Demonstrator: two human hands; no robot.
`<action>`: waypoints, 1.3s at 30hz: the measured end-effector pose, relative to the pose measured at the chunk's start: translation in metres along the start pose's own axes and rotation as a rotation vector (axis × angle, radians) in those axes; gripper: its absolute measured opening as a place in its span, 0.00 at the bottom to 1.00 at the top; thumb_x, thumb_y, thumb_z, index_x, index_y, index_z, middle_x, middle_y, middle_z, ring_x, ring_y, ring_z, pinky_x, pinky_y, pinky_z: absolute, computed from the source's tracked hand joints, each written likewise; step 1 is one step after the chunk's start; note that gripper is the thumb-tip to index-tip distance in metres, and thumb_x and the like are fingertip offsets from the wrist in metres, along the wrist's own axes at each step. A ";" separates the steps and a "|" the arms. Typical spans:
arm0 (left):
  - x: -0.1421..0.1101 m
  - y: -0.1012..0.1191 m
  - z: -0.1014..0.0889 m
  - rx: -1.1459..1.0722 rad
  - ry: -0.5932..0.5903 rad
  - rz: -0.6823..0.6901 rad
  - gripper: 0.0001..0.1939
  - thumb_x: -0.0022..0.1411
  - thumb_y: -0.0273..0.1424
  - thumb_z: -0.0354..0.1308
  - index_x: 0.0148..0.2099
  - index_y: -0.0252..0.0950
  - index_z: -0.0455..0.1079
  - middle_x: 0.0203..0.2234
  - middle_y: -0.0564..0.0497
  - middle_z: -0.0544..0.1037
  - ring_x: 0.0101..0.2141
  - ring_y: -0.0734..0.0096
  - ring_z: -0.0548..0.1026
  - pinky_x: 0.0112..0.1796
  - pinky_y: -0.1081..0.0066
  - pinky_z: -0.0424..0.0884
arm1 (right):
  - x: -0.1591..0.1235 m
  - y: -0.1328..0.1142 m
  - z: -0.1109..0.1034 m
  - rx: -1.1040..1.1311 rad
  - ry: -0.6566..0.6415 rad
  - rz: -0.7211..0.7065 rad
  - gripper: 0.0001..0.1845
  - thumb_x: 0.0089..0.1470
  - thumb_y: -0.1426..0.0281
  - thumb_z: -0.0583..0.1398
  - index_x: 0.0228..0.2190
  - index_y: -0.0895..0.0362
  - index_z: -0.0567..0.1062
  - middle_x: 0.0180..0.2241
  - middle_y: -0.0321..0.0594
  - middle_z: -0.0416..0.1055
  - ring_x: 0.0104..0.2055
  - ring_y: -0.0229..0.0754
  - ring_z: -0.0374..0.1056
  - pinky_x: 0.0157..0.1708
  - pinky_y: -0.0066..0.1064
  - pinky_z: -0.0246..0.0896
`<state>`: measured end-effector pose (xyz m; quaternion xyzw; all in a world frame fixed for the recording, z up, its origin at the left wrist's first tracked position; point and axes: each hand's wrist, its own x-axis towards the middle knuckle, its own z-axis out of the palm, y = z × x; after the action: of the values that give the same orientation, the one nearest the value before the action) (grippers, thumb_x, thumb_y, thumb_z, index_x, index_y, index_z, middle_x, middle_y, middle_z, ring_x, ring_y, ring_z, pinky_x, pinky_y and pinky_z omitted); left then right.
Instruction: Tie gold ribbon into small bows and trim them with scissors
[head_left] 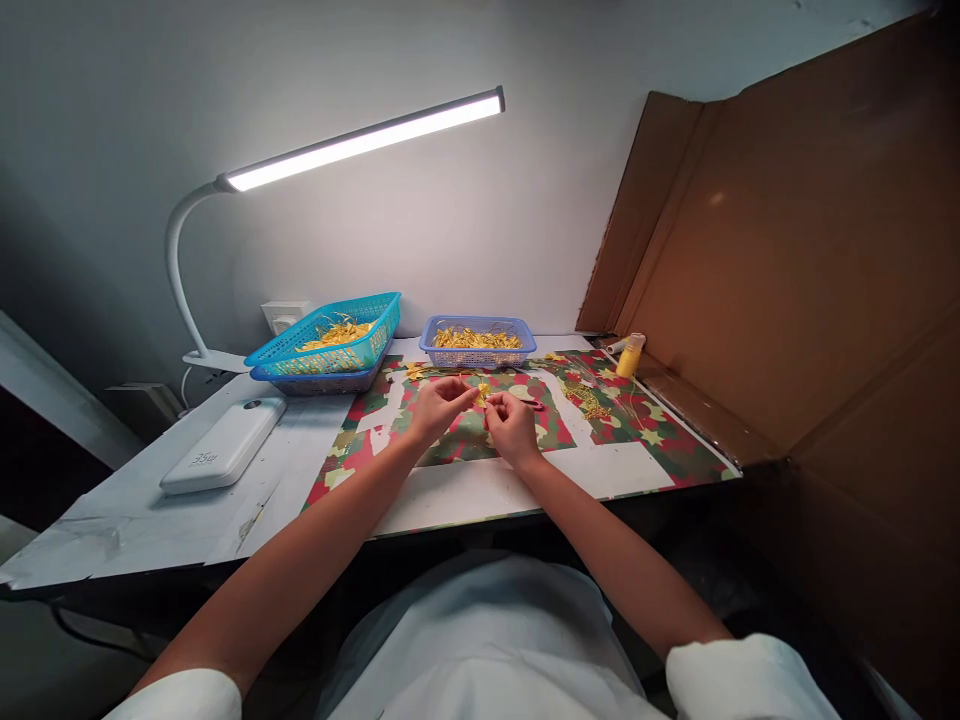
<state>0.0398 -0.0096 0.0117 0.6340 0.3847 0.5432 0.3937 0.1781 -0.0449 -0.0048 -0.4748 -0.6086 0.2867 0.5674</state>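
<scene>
My left hand (442, 408) and my right hand (511, 425) meet over the camouflage-patterned sheet. Both have fingertips pinched on a small yellow piece (482, 393), too small to make out fully; a thin loop of gold cord seems to rise beside it. Past my right hand pokes the end of a slim dark red tool (535, 405), partly hidden. To the right lies a tangle of gold cord (589, 402). Behind my hands, yellow pieces (416, 371) are scattered along the sheet.
A blue basket (450, 355) holding gold pieces stands at the back, beside a turquoise basket (386, 335) stacked on another. A yellow-filled bottle (630, 357) is at right, near a cardboard wall (810, 250). On the left are a white power bank (225, 447) and a lit lamp (367, 142).
</scene>
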 end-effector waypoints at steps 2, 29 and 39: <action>0.001 -0.002 0.000 -0.001 0.007 -0.020 0.16 0.45 0.42 0.67 0.23 0.35 0.70 0.18 0.53 0.73 0.21 0.73 0.71 0.25 0.73 0.67 | 0.000 0.000 0.000 -0.031 0.007 -0.021 0.07 0.49 0.65 0.54 0.23 0.54 0.66 0.15 0.31 0.63 0.17 0.37 0.59 0.22 0.28 0.52; 0.002 -0.003 0.003 -0.148 -0.006 -0.117 0.18 0.40 0.43 0.70 0.25 0.33 0.72 0.20 0.52 0.74 0.24 0.74 0.71 0.31 0.70 0.71 | 0.002 0.005 0.002 0.031 0.037 0.040 0.07 0.47 0.64 0.54 0.24 0.55 0.67 0.15 0.31 0.63 0.17 0.35 0.56 0.20 0.27 0.51; 0.001 -0.003 0.002 -0.087 -0.040 -0.030 0.15 0.43 0.38 0.69 0.25 0.34 0.69 0.21 0.53 0.74 0.24 0.74 0.71 0.29 0.72 0.68 | 0.001 0.005 0.002 0.027 0.048 0.026 0.08 0.48 0.64 0.54 0.23 0.55 0.66 0.15 0.30 0.62 0.17 0.35 0.56 0.21 0.28 0.52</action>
<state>0.0418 -0.0076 0.0095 0.6210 0.3625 0.5407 0.4366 0.1773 -0.0418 -0.0095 -0.4817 -0.5845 0.2908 0.5846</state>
